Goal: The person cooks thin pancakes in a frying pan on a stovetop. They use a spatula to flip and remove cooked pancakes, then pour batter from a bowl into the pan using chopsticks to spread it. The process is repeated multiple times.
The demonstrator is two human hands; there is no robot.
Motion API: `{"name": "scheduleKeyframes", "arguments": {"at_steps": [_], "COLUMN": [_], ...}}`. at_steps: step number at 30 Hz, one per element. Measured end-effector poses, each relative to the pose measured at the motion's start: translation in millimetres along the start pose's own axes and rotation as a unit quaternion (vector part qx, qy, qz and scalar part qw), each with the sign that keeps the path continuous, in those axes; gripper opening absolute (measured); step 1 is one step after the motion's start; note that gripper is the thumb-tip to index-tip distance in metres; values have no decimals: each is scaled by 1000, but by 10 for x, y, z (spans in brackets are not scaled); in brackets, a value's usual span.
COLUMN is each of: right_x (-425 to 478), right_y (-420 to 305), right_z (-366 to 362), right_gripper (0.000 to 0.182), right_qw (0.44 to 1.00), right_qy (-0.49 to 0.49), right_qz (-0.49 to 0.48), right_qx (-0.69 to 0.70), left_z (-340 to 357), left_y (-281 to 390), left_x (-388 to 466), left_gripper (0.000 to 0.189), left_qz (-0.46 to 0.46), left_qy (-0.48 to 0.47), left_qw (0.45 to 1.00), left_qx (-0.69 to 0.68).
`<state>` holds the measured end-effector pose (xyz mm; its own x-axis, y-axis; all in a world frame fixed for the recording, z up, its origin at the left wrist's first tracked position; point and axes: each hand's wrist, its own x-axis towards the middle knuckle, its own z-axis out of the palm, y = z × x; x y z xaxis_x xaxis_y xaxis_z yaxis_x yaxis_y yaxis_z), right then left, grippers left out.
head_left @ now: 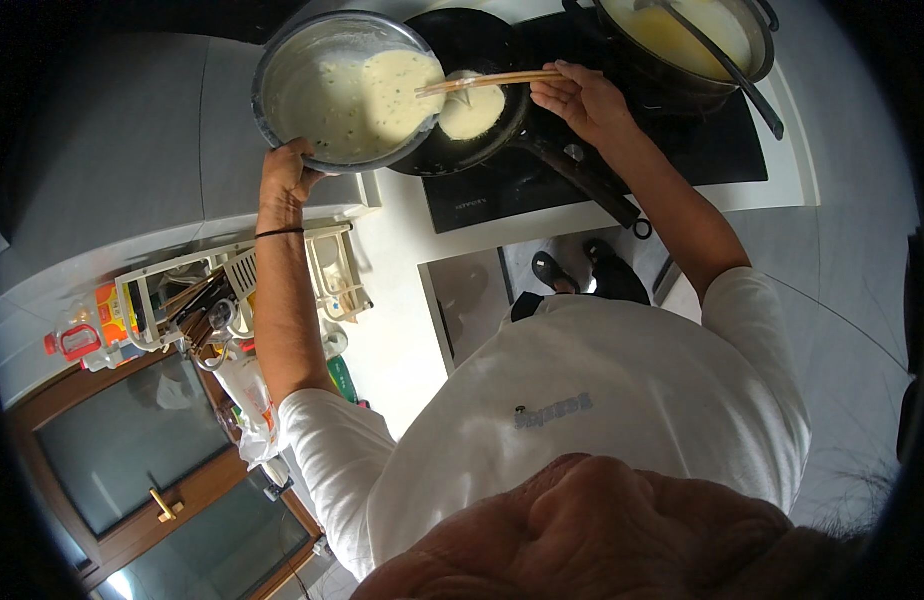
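Observation:
My left hand (288, 174) grips the rim of a metal mixing bowl (300, 82), which is tilted over the left part of a black frying pan (462, 34). Pale batter (394, 97) with green flecks has run to the bowl's right side and reaches its lip. Between the fingers of my right hand (582, 97) is a pair of wooden chopsticks (499, 78), their tips at the batter by the lip. A round pool of batter (473, 112) lies in the pan just below the chopsticks. The bowl hides the pan's left side.
The pan stands on a black glass cooktop (492, 199), its handle (582, 180) pointing toward me. At the right is a pot (702, 86) of yellowish liquid with a dark-handled ladle (721, 56). A white rack (150, 281) with utensils stands left of my forearm, beside plastic bottles (79, 334).

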<state>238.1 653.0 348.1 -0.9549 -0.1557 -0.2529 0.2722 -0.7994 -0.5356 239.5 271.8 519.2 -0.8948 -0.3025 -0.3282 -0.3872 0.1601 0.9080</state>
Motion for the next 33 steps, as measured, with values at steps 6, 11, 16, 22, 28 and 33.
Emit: {"name": "scheduleKeyframes", "arguments": {"at_steps": [6, 11, 16, 22, 28, 33], "right_x": [-25, -49, -58, -47, -27, -15], "right_y": [-5, 0, 26, 69, 81, 111], "right_z": [-7, -33, -90, -125, -156, -204], "right_gripper": [26, 28, 23, 25, 28, 30], "right_qw": [1000, 997, 995, 992, 989, 988], "right_qy": [23, 57, 62, 68, 77, 78], "right_qz": [7, 42, 76, 98, 113, 118], "right_qx": [-4, 7, 22, 37, 52, 64], "left_z": [26, 68, 91, 96, 37, -14], "left_y": [9, 17, 34, 38, -3, -6], "left_x": [-48, -68, -115, -158, -148, -199], "left_gripper": [34, 38, 40, 41, 34, 26], "left_qz": [-3, 5, 4, 4, 4, -34], "left_qy": [16, 42, 57, 44, 40, 33], "left_qw": [1000, 999, 998, 999, 998, 997], "left_qx": [1, -23, -12, -20, -41, -66]}}
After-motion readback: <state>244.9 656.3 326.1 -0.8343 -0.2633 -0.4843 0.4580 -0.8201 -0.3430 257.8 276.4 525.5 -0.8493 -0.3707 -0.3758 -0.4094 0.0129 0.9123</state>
